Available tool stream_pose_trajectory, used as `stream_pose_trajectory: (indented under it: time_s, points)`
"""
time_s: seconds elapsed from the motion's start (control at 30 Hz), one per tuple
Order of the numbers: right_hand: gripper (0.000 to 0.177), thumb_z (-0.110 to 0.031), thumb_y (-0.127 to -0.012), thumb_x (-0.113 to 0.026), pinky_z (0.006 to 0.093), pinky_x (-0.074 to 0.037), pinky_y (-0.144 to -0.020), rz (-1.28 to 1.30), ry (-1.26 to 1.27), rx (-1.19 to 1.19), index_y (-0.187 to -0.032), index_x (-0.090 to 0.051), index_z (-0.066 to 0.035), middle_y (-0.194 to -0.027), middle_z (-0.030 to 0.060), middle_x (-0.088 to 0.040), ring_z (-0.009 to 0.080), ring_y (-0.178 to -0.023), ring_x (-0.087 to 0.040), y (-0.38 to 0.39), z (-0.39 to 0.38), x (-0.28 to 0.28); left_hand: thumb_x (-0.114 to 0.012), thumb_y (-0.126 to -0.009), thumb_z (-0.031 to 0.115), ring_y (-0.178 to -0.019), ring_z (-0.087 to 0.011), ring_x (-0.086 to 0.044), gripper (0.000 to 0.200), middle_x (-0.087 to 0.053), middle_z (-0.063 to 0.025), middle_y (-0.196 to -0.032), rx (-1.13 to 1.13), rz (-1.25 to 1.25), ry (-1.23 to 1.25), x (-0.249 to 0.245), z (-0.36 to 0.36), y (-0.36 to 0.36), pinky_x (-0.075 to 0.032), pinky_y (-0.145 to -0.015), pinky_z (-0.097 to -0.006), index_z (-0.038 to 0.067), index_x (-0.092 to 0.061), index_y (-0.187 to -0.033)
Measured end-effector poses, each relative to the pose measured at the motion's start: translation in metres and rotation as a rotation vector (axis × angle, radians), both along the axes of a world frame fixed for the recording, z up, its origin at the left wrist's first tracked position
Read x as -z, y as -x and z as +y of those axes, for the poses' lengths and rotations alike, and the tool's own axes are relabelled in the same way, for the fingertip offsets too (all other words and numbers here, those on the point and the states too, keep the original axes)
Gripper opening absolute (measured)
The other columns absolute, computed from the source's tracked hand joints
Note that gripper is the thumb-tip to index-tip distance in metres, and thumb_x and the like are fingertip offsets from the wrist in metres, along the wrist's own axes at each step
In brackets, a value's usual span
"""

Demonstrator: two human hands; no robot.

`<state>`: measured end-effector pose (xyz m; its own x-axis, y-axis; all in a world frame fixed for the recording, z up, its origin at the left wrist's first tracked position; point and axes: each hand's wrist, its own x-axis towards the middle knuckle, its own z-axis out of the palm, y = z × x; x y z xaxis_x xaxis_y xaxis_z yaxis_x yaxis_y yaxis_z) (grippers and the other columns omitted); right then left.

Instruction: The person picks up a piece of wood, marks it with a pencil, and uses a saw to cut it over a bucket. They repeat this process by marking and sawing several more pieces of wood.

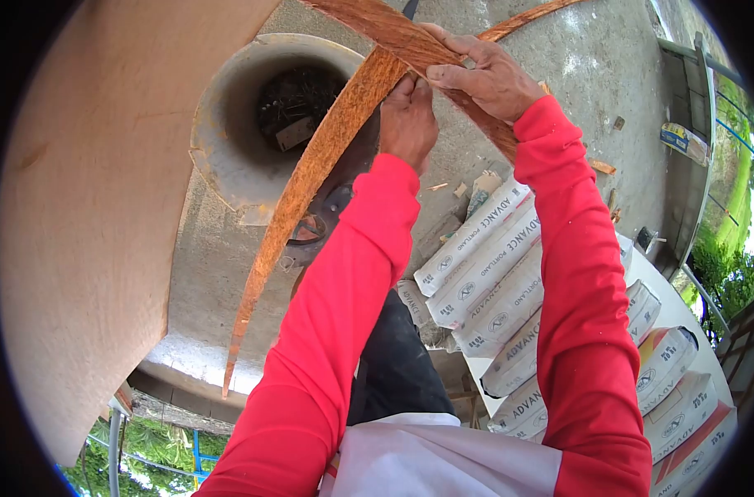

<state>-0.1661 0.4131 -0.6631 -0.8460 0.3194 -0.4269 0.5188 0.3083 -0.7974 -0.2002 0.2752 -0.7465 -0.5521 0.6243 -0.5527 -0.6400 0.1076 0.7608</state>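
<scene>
Plywood sheet (87,232): pale and large, the left side is filled by it.
Concrete floor (575,74): grey, wood scraps are scattered on it.
Cement bags (493,282): stacked in rows at right, partly covered by the right sleeve; "ADVANCE PORTLAND" is printed on them.
Concrete ring (228,141): round and open-topped, dark debris is seen inside; partly hidden by the long strip.
Long strip (302,199): thin reddish wood, bowed, run from lower left up to the hands; held clear of the floor, in front of the ring.
Second strip (393,29): same wood, crossed over the long strip at the hands, continued down past the right wrist.
Left hand (408,120): closed tight around the long strip, just below the crossing.
Right hand (484,74): fingers wrapped over the second strip at the crossing, just above the left hand.
</scene>
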Motion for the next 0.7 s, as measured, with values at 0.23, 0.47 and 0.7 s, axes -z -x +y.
stream_pose_trajectory:
  time_s: [0.23, 0.47, 0.7]
  points:
    - [0.062, -0.034, -0.086, -0.069, 0.0297, -0.048, -0.084, -0.011, -0.126, -0.062, -0.142, -0.049, -0.015, -0.101, 0.0104, -0.069, 0.0154, -0.09, -0.062, 0.001, 0.003, 0.0, -0.052, -0.099, 0.025, -0.07, -0.0054, -0.043, 0.026, -0.046, 0.0045, -0.079, -0.12, -0.3, -0.081, 0.021, -0.049, -0.016, -0.044, -0.063, -0.0275, 0.012, -0.057, -0.12]
    - [0.063, -0.036, -0.086, -0.068, 0.032, -0.048, -0.086, 0.014, 0.0, -0.006, -0.142, -0.049, -0.016, -0.102, 0.0113, -0.069, 0.0185, -0.092, -0.063, -0.002, 0.004, 0.009, -0.053, -0.098, 0.022, -0.072, -0.0066, -0.043, 0.021, -0.045, 0.0052, -0.078, -0.052, -0.278, -0.028, 0.005, -0.02, 0.0, -0.042, -0.064, -0.0277, 0.012, -0.053, -0.117]
    - [0.063, -0.028, -0.084, -0.069, 0.0291, -0.047, -0.081, 0.059, -0.041, -0.021, -0.142, -0.049, -0.016, -0.099, 0.0117, -0.068, 0.0164, -0.086, -0.06, -0.002, 0.008, 0.016, -0.049, -0.1, 0.019, -0.077, -0.0119, -0.042, 0.019, -0.041, 0.0014, -0.085, -0.168, -0.433, -0.26, -0.012, -0.107, -0.016, -0.039, -0.069, -0.0295, 0.013, -0.046, -0.117]
